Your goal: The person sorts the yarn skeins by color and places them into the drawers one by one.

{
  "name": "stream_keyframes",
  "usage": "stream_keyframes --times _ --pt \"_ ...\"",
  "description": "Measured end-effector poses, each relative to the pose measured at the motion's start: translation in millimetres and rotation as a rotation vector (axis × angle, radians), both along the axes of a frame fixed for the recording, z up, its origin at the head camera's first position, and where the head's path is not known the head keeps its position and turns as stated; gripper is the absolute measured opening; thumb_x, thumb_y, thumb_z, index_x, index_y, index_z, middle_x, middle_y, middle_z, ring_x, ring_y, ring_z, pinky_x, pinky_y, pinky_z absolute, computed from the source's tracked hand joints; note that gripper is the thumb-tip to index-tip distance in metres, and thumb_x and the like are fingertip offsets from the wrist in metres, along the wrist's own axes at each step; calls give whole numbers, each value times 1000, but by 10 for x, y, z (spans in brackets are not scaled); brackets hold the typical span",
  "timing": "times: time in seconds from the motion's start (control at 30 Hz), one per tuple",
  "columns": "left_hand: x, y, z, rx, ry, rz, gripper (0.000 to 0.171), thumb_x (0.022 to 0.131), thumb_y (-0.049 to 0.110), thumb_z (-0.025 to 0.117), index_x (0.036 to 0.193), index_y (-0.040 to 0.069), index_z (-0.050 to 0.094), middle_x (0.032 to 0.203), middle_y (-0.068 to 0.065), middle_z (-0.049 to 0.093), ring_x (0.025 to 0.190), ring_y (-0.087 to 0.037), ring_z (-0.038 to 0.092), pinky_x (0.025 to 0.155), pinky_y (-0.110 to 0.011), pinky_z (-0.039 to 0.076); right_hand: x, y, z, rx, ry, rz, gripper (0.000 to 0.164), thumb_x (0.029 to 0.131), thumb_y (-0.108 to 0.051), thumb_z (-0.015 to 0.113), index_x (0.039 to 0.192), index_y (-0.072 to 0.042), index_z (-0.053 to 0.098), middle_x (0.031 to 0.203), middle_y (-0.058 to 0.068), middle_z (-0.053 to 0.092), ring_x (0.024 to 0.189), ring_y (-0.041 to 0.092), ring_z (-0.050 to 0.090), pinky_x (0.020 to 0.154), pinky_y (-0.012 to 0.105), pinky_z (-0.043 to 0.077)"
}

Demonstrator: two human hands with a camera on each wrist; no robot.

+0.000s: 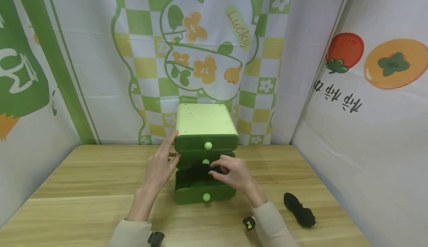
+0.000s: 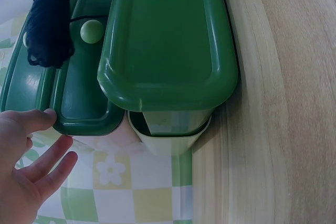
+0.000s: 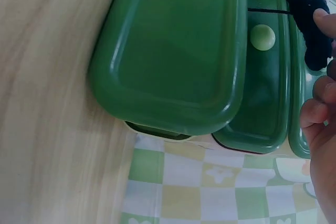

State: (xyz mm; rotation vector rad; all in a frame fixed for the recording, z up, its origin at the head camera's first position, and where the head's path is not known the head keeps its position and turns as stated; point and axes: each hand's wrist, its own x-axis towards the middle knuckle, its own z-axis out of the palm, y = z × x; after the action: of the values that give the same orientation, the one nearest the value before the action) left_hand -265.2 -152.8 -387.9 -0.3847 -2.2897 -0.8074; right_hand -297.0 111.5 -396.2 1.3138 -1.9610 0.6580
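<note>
A small cabinet (image 1: 206,119) with a pale green body and dark green drawers stands on the table. Its bottom drawer (image 1: 192,195) is pulled out; the top drawer (image 1: 190,143) and middle drawer (image 1: 187,161) are in. My right hand (image 1: 235,171) pinches a bundle of black cord (image 3: 307,19) between thumb and fingers, over the open drawer. One thin black strand runs from the bundle toward the bottom drawer. My left hand (image 1: 161,169) rests against the cabinet's left side, with fingertips (image 2: 48,118) at the middle drawer's edge.
Another black bundle (image 1: 300,210) lies on the wooden table (image 1: 100,187), to the right of my right forearm. Behind the cabinet hangs a checked cloth (image 1: 143,54), and printed white cloth (image 1: 361,135) covers the side.
</note>
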Motion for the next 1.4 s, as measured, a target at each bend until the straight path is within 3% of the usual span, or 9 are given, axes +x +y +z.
stream_keyframes --times 0.5,1.03,1.4 --pt "-16 2 -17 5 -16 -7 91 85 1 76 157 24 26 155 -10 44 88 -29 75 42 -19 41 39 -15 -154 60 -83 -66 15 78 -20 86 88 -14 77 63 -7 42 59 -6 28 53 6 26" --pt "6 16 -7 -6 -20 -4 90 85 1 76 157 24 26 153 -12 45 87 -29 75 46 -18 44 108 -118 -277 210 -275 -192 14 85 -32 79 92 -20 77 62 -12 44 55 -7 30 50 9 25" --pt "14 0 17 6 -17 -7 88 86 1 75 156 23 28 153 -12 45 87 -30 75 45 -19 43 86 -157 -277 249 -381 -197 9 89 -31 75 91 -23 80 63 -15 46 55 -6 34 49 11 27"
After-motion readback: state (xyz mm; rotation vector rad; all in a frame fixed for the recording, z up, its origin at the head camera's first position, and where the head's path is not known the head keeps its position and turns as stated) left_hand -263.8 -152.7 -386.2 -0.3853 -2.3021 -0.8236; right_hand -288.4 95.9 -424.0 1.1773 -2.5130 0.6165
